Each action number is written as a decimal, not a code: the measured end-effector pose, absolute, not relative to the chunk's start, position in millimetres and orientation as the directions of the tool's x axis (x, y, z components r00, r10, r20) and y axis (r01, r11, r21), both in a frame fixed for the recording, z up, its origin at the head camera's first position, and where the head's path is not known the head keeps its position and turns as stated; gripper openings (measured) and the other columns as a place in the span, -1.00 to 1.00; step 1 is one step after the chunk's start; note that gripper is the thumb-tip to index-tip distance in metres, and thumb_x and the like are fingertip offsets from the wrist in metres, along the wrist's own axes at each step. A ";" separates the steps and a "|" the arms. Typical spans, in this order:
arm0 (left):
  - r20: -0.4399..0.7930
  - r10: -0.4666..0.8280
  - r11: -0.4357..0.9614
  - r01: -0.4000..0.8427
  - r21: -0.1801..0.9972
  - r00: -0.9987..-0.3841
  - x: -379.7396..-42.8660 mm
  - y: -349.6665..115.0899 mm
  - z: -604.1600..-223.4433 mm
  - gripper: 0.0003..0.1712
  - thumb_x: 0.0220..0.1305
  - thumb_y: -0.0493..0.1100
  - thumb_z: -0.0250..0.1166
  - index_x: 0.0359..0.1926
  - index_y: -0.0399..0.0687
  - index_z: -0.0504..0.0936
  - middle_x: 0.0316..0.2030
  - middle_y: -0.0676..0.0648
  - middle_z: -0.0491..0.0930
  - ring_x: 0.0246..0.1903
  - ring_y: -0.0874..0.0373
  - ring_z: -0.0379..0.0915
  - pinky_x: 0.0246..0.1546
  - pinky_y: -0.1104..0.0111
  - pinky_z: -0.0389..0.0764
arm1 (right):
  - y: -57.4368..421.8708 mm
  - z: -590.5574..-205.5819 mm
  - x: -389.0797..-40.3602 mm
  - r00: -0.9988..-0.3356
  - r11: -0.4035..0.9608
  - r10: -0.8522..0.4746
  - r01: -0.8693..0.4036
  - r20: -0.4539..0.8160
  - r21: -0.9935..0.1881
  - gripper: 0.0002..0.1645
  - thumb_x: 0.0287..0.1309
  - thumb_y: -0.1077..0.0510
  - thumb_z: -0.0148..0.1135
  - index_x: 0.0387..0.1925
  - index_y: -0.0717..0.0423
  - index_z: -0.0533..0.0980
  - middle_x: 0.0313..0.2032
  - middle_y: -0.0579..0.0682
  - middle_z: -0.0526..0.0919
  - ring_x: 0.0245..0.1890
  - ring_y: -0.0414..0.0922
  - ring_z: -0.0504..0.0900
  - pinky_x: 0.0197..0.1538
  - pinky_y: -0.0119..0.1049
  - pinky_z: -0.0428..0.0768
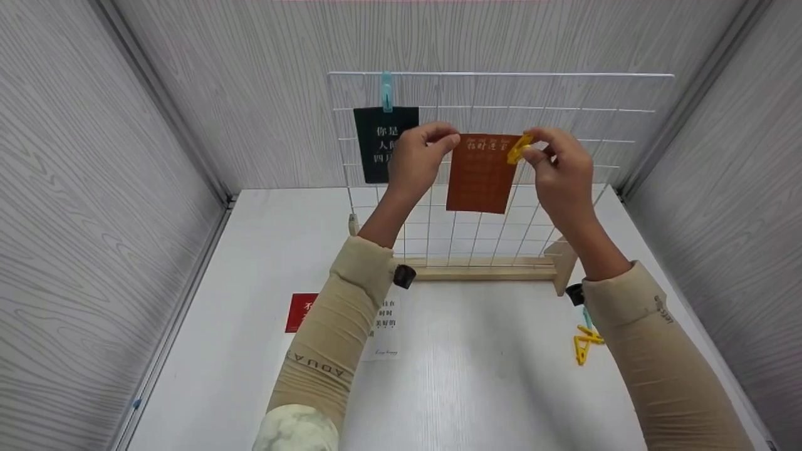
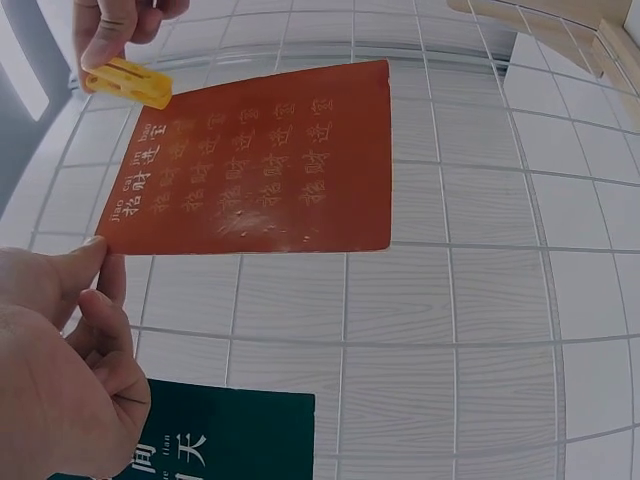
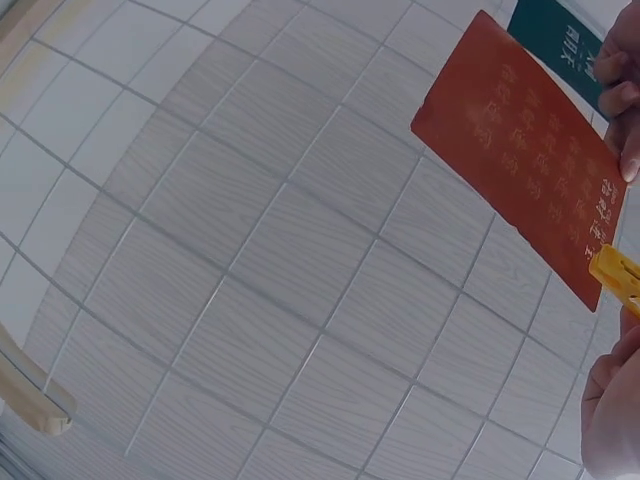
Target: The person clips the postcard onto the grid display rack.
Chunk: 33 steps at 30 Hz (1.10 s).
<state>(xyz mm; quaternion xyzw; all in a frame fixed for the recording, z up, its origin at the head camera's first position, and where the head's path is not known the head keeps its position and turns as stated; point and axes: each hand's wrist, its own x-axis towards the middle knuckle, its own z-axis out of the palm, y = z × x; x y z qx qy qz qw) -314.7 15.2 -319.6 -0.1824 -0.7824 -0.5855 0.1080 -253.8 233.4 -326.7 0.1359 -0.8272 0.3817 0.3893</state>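
An orange-red card [image 1: 481,175] with pale Chinese characters hangs upright in front of a white wire grid [image 1: 501,74]. My left hand [image 1: 418,156] pinches its upper left corner between thumb and fingertip. Between the thumb and fingers of my right hand [image 1: 564,178] is a yellow clothespin [image 1: 519,149], its tip at the card's upper right corner. In the right wrist view the clothespin [image 3: 618,275] meets the card's edge; whether it bites the card is hard to tell. A dark green card [image 1: 376,160] hangs on the grid under a light blue clothespin [image 1: 386,93], partly behind my left hand.
The grid stands in a wooden base [image 1: 482,273] on a white table [image 1: 457,388]. A red card [image 1: 301,312] and a white card [image 1: 383,338] lie partly under my left forearm. Several clothespins [image 1: 583,347], yellow and light blue, lie by my right forearm. Wood-grain panels [image 1: 250,94] surround the table.
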 end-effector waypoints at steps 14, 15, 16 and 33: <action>0.421 0.114 0.280 0.435 0.855 -0.900 -317.5 20.4 -308.4 -0.79 0.45 -0.05 0.26 -0.01 0.09 0.74 -0.12 0.12 0.70 -0.08 0.32 0.53 -0.10 0.38 0.52 | 217.3 -299.0 -268.0 -0.614 0.638 0.166 -0.529 0.771 -0.559 -0.79 0.39 0.22 0.22 -0.08 0.25 0.66 -0.15 0.07 0.71 -0.32 -0.24 0.39 -0.19 -0.46 0.38; 0.422 0.108 0.287 0.435 0.854 -0.900 -317.7 21.0 -307.6 -0.79 0.45 -0.04 0.26 -0.01 0.10 0.74 -0.11 0.12 0.70 -0.08 0.32 0.53 -0.11 0.38 0.52 | 216.5 -297.4 -269.2 -0.610 0.636 0.173 -0.530 0.773 -0.561 -0.80 0.38 0.23 0.22 -0.08 0.25 0.67 -0.15 0.07 0.71 -0.32 -0.24 0.39 -0.19 -0.46 0.38; 0.423 0.101 0.294 0.433 0.852 -0.901 -317.9 21.6 -306.8 -0.78 0.44 -0.03 0.26 0.00 0.11 0.74 -0.11 0.13 0.70 -0.08 0.33 0.54 -0.11 0.38 0.52 | 216.0 -295.7 -270.3 -0.610 0.632 0.181 -0.529 0.771 -0.567 -0.80 0.39 0.22 0.22 -0.08 0.25 0.67 -0.15 0.07 0.71 -0.33 -0.25 0.39 -0.19 -0.46 0.38; 0.443 0.003 0.379 0.411 0.829 -0.897 -316.7 34.8 -298.9 -0.73 0.47 -0.01 0.22 0.08 0.13 0.71 -0.02 0.12 0.72 -0.03 0.30 0.57 -0.11 0.37 0.51 | 201.6 -274.7 -288.8 -0.590 0.619 0.219 -0.532 0.777 -0.578 -0.82 0.35 0.27 0.24 -0.11 0.18 0.71 -0.14 -0.01 0.76 -0.26 -0.30 0.55 -0.17 -0.52 0.49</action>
